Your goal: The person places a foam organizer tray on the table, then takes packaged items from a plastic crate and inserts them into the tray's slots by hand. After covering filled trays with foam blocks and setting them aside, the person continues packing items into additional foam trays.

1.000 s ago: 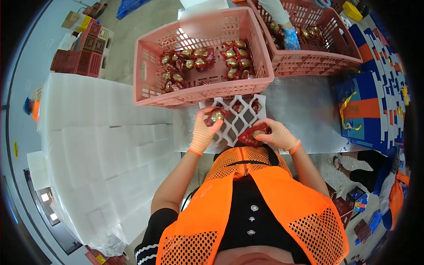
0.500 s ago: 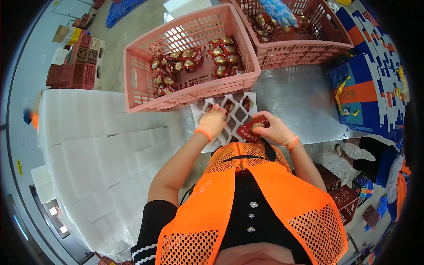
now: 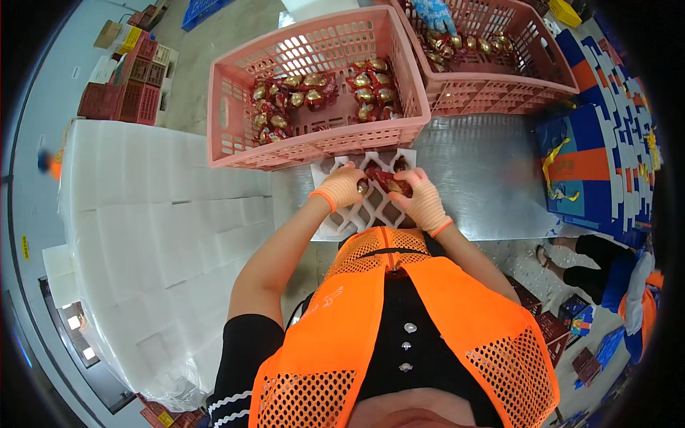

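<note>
My left hand (image 3: pixel 338 187), in a striped glove, is closed over the left side of a white foam tray (image 3: pixel 369 212) with diamond-shaped cells. A gold, red-edged wrapped packet (image 3: pixel 362 187) shows at its fingertips. My right hand (image 3: pixel 424 203), gloved alike, grips a red-and-gold wrapped packet (image 3: pixel 394 184) above the tray's upper middle. Another red packet (image 3: pixel 400 164) sits in an upper right cell, partly behind the right fingers. Just beyond the tray, a pink plastic crate (image 3: pixel 321 150) holds many such packets.
A second pink crate (image 3: pixel 492 94) with packets stands at the back right, and a blue-gloved hand (image 3: pixel 434 16) reaches into it. Stacked white foam blocks (image 3: pixel 171 235) rise at left. Blue-and-orange boxes (image 3: pixel 581 164) stand on the metal table (image 3: pixel 478 171). Another person (image 3: pixel 606 267) is at far right.
My right hand has lifted its packet from the tray's near right side up and left toward the middle. My left hand has shifted slightly left. The blue-gloved hand has drawn back.
</note>
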Demonstrator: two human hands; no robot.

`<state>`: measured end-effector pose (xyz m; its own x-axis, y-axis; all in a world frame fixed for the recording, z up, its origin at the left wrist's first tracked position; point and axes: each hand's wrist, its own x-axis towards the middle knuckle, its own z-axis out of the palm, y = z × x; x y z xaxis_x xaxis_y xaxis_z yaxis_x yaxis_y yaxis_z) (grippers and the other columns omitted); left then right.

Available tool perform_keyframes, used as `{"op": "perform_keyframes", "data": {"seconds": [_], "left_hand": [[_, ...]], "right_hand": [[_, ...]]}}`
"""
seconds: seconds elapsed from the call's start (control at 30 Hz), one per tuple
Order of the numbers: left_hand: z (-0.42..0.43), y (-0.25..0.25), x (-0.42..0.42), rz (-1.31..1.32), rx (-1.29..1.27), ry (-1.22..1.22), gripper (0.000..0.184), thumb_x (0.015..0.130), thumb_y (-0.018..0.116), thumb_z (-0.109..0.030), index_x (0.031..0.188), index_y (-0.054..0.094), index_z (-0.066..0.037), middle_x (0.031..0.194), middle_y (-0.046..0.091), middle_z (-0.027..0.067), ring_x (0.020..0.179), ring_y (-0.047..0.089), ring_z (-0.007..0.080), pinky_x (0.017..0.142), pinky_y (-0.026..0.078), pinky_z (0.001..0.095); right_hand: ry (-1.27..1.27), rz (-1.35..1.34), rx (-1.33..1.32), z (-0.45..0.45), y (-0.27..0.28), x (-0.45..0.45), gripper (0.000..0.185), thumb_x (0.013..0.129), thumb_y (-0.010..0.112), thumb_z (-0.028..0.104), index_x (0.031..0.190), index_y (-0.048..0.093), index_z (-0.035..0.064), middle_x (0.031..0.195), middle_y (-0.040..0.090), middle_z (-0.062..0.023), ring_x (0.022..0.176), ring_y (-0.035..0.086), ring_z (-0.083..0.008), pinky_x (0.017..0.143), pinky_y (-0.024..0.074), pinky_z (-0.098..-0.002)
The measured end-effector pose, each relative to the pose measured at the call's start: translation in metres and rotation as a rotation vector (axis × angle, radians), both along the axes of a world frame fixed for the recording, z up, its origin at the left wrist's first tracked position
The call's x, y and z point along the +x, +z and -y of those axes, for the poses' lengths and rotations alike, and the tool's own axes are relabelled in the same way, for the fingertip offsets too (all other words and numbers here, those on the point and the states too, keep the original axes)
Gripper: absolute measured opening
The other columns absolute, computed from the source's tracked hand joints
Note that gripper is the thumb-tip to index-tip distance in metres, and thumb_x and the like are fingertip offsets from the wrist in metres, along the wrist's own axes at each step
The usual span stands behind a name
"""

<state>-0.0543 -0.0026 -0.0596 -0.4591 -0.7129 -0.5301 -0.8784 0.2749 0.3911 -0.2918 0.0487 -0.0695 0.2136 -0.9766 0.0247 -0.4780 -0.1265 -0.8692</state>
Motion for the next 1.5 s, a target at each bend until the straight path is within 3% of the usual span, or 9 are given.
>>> {"op": "perform_keyframes", "data": {"seconds": [0.3, 0.33, 0.53, 0.77, 0.93, 1.03, 1.07, 1.23, 1.5], "left_hand": [[-0.037, 0.003, 0.004, -0.119, -0.154, 0.198, 0.042, 0.079, 0.069, -0.016, 0.12, 0.062, -0.011, 0.118, 0.056, 0.0164, 0.103, 0.063, 0.0381, 0.088, 0.055, 0.045], [-0.036, -0.006, 0.005, -0.139, -0.171, 0.191, 0.041, 0.079, 0.069, -0.016, 0.12, 0.062, -0.011, 0.118, 0.056, 0.0165, 0.104, 0.063, 0.038, 0.088, 0.055, 0.0452], [-0.027, -0.009, 0.012, -0.189, -0.163, 0.165, 0.045, 0.078, 0.07, -0.015, 0.122, 0.062, -0.01, 0.117, 0.057, 0.017, 0.108, 0.062, 0.0375, 0.091, 0.054, 0.0446], [-0.025, 0.004, 0.02, -0.335, -0.093, 0.183, 0.06, 0.076, 0.073, -0.016, 0.134, 0.056, -0.01, 0.124, 0.058, 0.0177, 0.112, 0.061, 0.0368, 0.095, 0.052, 0.0407], [-0.041, 0.003, 0.035, -0.408, 0.064, 0.377, 0.062, 0.08, 0.075, -0.019, 0.138, 0.055, -0.01, 0.136, 0.056, 0.0165, 0.117, 0.061, 0.0348, 0.098, 0.05, 0.0396], [-0.031, 0.012, 0.029, -0.267, 0.134, 0.249, 0.055, 0.081, 0.072, -0.017, 0.133, 0.056, -0.009, 0.115, 0.065, 0.0189, 0.112, 0.063, 0.0348, 0.094, 0.051, 0.0428], [-0.035, -0.042, 0.045, -0.269, -0.12, 0.076, 0.047, 0.081, 0.072, -0.018, 0.126, 0.059, -0.009, 0.107, 0.068, 0.0207, 0.11, 0.064, 0.0348, 0.092, 0.052, 0.0436], [-0.04, 0.011, 0.035, -0.149, -0.018, 0.145, 0.05, 0.082, 0.07, -0.018, 0.129, 0.056, -0.011, 0.113, 0.064, 0.0208, 0.109, 0.064, 0.0362, 0.091, 0.052, 0.0445], [-0.037, 0.008, 0.029, -0.104, -0.012, 0.123, 0.053, 0.083, 0.068, -0.02, 0.133, 0.052, -0.014, 0.123, 0.058, 0.021, 0.107, 0.064, 0.0384, 0.091, 0.053, 0.046]], "right_hand": [[0.545, -0.582, 0.051, 0.044, -0.015, 0.023, 0.026, 0.083, 0.071, 0.015, 0.106, 0.063, 0.0061, 0.11, 0.061, -0.016, 0.097, 0.067, -0.0349, 0.082, 0.0535, -0.0458], [0.567, -0.598, 0.252, 0.056, -0.017, 0.034, 0.022, 0.085, 0.067, 0.01, 0.105, 0.063, 0.0036, 0.11, 0.061, -0.0184, 0.097, 0.067, -0.0351, 0.084, 0.054, -0.0454], [0.577, -0.575, 0.038, 0.047, 0.033, 0.013, 0.023, 0.087, 0.059, 0.005, 0.109, 0.064, 0.0028, 0.113, 0.061, -0.0197, 0.103, 0.067, -0.0355, 0.084, 0.0555, -0.0448], [0.688, -0.893, -0.044, 0.049, -0.007, 0.041, 0.028, 0.086, 0.061, 0.004, 0.113, 0.064, -0.0009, 0.106, 0.068, -0.019, 0.094, 0.071, -0.0349, 0.08, 0.0581, -0.044], [0.837, -0.784, -0.164, 0.071, 0.076, 0.051, 0.018, 0.083, 0.066, 0.01, 0.098, 0.07, 0.0016, 0.099, 0.068, -0.0167, 0.092, 0.072, -0.0341, 0.076, 0.0584, -0.0425], [0.867, -0.838, -0.355, 0.083, 0.189, 0.063, 0.017, 0.083, 0.067, 0.015, 0.094, 0.07, 0.0032, 0.098, 0.066, -0.0124, 0.092, 0.07, -0.0315, 0.075, 0.0574, -0.0406], [0.887, -0.857, -0.396, 0.082, 0.228, 0.061, 0.017, 0.083, 0.067, 0.016, 0.095, 0.069, 0.0038, 0.098, 0.065, -0.0108, 0.092, 0.068, -0.0298, 0.075, 0.0564, -0.0392], [0.811, -0.704, -0.754, 0.025, 0.381, 0.044, 0.023, 0.079, 0.068, 0.016, 0.099, 0.065, 0.0057, 0.094, 0.061, -0.0057, 0.088, 0.063, -0.0217, 0.072, 0.0509, -0.0337], [0.696, -0.641, -0.744, -0.02, 0.378, 0.049, 0.026, 0.078, 0.066, 0.014, 0.103, 0.065, 0.0059, 0.096, 0.061, -0.0067, 0.088, 0.063, -0.0234, 0.072, 0.0512, -0.0349]]}}
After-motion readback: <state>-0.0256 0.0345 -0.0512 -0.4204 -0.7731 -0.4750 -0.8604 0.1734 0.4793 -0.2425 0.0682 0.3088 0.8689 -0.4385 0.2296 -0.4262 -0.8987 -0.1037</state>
